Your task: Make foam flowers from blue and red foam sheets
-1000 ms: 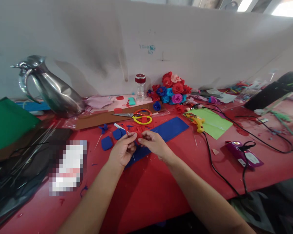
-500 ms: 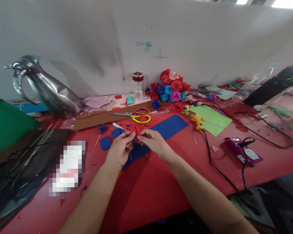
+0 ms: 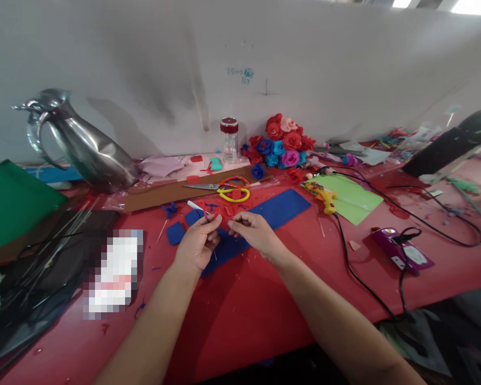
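Note:
My left hand (image 3: 198, 243) is closed in a pinch on a piece of red crepe paper (image 3: 223, 218), and a thin wire stem (image 3: 215, 253) sticks out below the fingers. From the other side, my right hand (image 3: 256, 235) pinches the paper's edge; its fingertips partly cover the contact. Beneath both hands lies a long strip of blue crepe paper (image 3: 278, 210). Scissors (image 3: 234, 194) with a yellow and an orange handle rest just beyond, among red scraps. Left of my hands are blue paper petals (image 3: 175, 233) and a small blue flower on a wire (image 3: 169, 209).
A steel jug (image 3: 88, 144), a lidded glass jar (image 3: 230, 141) and a bunch of paper flowers (image 3: 291, 141) stand along the wall. At right, a yellow glue gun (image 3: 324, 200) touches green paper (image 3: 355, 206); its black cord runs past a purple power strip (image 3: 403, 251).
My fingertips have shifted slightly at the red paper, with the right fingers a little farther from the left. The whole view has moved a touch; objects on the table stay put.

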{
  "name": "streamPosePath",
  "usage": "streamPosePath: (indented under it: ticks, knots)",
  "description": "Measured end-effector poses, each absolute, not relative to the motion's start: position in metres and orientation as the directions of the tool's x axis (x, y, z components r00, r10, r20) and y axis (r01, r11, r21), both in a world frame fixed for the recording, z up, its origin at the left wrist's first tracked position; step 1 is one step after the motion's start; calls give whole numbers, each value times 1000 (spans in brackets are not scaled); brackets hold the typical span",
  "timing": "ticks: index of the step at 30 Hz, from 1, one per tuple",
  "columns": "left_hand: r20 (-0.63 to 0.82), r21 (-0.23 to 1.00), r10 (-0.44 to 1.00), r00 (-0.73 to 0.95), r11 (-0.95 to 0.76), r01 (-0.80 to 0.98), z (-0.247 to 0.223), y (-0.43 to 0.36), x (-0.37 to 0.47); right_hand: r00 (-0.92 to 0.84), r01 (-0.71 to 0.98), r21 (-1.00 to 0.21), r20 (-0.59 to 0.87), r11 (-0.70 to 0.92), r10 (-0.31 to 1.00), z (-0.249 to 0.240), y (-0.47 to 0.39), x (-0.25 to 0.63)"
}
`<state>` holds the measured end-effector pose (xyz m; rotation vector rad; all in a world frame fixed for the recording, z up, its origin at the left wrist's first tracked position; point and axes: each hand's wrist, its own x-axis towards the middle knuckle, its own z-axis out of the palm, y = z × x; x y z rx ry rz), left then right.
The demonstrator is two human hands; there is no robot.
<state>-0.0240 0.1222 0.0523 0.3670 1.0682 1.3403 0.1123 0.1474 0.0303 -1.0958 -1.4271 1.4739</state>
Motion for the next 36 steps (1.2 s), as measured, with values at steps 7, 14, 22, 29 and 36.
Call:
streamPosePath:
  ticks: [7, 14, 22, 29, 36]
  knots:
    - [-442, 723, 892, -97, 290, -627, 52, 123, -24, -310, -15, -999, -45, -52, 950, 35, 145, 111]
    - [-462, 714, 882, -94, 307, -630, 53, 122, -23, -305, 13, -996, -87, -87, 948, 31, 145, 110]
    - [-457, 721, 883, -105, 299, -625, 53, 123, -23, -299, 23, -996, -92, -89, 950, 33, 146, 110]
    - [-435, 728, 888, -150, 249, -639, 50, 125, -25, -263, 51, -998, -39, -27, 964, 32, 146, 112]
    - [-439, 708, 891, -117, 263, -655, 51, 125, -28, -228, 79, -997, -20, -2, 973, 26, 150, 110]
